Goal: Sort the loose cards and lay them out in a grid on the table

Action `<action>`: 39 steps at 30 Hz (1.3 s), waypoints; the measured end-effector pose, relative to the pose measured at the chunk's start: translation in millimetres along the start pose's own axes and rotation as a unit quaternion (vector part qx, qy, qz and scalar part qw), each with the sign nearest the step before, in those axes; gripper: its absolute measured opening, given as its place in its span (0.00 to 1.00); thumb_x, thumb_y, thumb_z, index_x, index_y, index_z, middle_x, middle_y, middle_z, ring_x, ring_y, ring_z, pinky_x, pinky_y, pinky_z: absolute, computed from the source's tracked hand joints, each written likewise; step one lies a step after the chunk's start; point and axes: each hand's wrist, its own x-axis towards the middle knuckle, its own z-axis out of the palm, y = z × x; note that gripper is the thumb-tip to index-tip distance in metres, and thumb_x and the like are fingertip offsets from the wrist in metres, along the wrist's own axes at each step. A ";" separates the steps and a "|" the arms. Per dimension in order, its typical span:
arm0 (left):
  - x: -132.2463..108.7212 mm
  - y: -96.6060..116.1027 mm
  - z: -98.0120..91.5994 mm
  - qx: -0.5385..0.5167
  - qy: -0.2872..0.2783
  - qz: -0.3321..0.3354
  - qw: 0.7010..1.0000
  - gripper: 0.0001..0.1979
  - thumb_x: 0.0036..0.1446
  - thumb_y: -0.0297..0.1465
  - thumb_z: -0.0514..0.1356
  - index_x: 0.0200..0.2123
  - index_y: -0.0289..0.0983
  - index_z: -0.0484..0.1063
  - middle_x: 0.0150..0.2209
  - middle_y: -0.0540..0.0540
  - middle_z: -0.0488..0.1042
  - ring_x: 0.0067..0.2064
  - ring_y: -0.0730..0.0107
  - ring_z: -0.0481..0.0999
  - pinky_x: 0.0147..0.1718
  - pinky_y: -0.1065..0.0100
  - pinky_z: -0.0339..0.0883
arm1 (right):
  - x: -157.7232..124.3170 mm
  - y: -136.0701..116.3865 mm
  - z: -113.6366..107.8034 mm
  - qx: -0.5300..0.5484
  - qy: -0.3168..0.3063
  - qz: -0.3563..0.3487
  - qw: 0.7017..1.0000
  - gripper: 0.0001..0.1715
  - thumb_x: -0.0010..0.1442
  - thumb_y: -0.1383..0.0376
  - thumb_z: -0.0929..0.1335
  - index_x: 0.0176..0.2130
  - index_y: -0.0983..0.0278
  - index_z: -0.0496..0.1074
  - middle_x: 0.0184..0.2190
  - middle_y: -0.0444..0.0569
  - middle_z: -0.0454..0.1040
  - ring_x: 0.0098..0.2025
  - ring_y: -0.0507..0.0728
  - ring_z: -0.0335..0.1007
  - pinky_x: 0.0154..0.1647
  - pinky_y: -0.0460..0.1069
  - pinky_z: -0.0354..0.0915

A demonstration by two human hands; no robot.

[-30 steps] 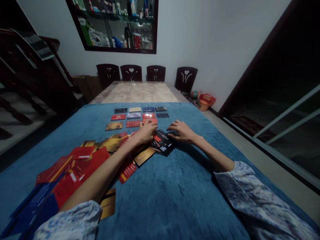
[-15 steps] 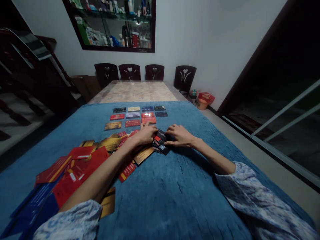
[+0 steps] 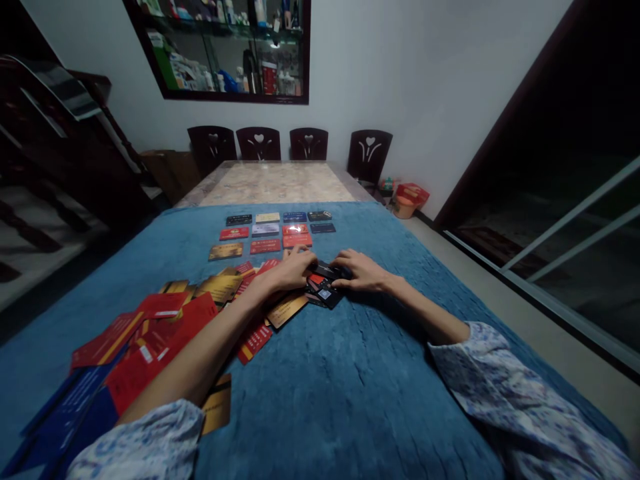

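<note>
A black card is gripped at its two ends, low over the cloth. My left hand is closed on its left end, fingers curled. My right hand pinches the right end between thumb and fingers. Just beneath and nearer me lie several dark cards, one with a white square code. A gold card and a red card lie beside my left wrist. Beyond my hands, rows of cards include a red card, a dark blue card and a gold card.
A loose heap of red cards, gold cards and blue card sleeves spreads under and left of my left forearm. The blue cloth covers the near table. Chairs stand at the far end.
The black card has tilted a little flatter between my hands, and more of its length shows. My fingers have shifted slightly; the other cards lie as before.
</note>
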 end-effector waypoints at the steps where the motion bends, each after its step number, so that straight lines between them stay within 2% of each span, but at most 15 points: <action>1: 0.0 -0.5 0.1 -0.003 0.001 0.001 1.000 0.16 0.54 0.22 0.55 0.45 0.39 0.73 0.51 0.40 0.75 0.62 0.49 0.62 0.57 0.46 0.58 | -0.6 1.4 0.9 0.009 0.006 -0.004 1.000 0.29 0.62 0.45 0.71 0.53 0.62 0.76 0.47 0.56 0.74 0.48 0.64 0.69 0.48 0.58 0.64; 8: 0.0 -3.0 -0.9 -0.019 0.003 0.000 1.000 0.19 0.54 0.21 0.55 0.47 0.39 0.75 0.51 0.40 0.75 0.63 0.48 0.61 0.58 0.44 0.57 | -4.9 4.4 5.3 0.028 0.058 -0.051 0.997 0.20 0.64 0.53 0.70 0.50 0.62 0.77 0.43 0.54 0.75 0.45 0.61 0.70 0.47 0.57 0.66; 12: 0.5 -4.3 -0.3 -0.026 0.004 -0.006 1.000 0.19 0.55 0.22 0.55 0.49 0.38 0.75 0.52 0.40 0.74 0.62 0.49 0.62 0.59 0.43 0.57 | -6.7 4.5 8.8 0.012 0.103 -0.074 0.992 0.16 0.66 0.57 0.68 0.47 0.63 0.79 0.38 0.53 0.76 0.40 0.59 0.70 0.43 0.54 0.65; 16: 1.9 -6.7 1.8 -0.034 0.014 -0.015 0.999 0.22 0.55 0.21 0.56 0.52 0.40 0.74 0.53 0.41 0.74 0.62 0.51 0.62 0.61 0.45 0.57 | -6.5 7.7 15.8 0.001 0.156 -0.082 0.984 0.16 0.70 0.59 0.64 0.44 0.63 0.79 0.34 0.52 0.76 0.37 0.57 0.69 0.39 0.52 0.65; 21: 4.4 -10.4 5.1 -0.044 0.020 -0.043 0.998 0.26 0.54 0.22 0.59 0.57 0.40 0.71 0.58 0.39 0.72 0.66 0.48 0.60 0.63 0.42 0.57 | -5.1 13.0 26.1 -0.016 0.212 -0.073 0.974 0.17 0.71 0.60 0.62 0.44 0.63 0.79 0.32 0.52 0.77 0.35 0.57 0.69 0.38 0.52 0.64; 26: 5.5 -13.4 7.3 -0.058 0.028 -0.047 0.997 0.31 0.54 0.23 0.60 0.63 0.40 0.66 0.61 0.38 0.69 0.68 0.48 0.58 0.64 0.42 0.56 | -4.3 17.7 30.9 -0.012 0.228 -0.057 0.972 0.14 0.69 0.63 0.63 0.44 0.62 0.78 0.30 0.51 0.76 0.34 0.57 0.68 0.37 0.51 0.65; 31: 5.9 -18.1 10.7 -0.065 0.035 -0.043 0.996 0.34 0.55 0.24 0.60 0.66 0.40 0.62 0.62 0.36 0.66 0.68 0.47 0.58 0.65 0.41 0.56 | -3.9 18.1 30.3 0.008 0.223 -0.039 0.974 0.12 0.65 0.67 0.65 0.44 0.63 0.78 0.33 0.52 0.78 0.35 0.58 0.70 0.39 0.52 0.66; 39: 6.6 -27.2 17.8 -0.074 0.048 -0.044 0.995 0.38 0.56 0.26 0.60 0.70 0.42 0.56 0.62 0.35 0.63 0.66 0.47 0.61 0.66 0.43 0.55 | -3.8 16.6 30.5 0.044 0.212 0.031 0.976 0.13 0.64 0.68 0.65 0.46 0.63 0.77 0.37 0.52 0.80 0.37 0.58 0.72 0.42 0.53 0.68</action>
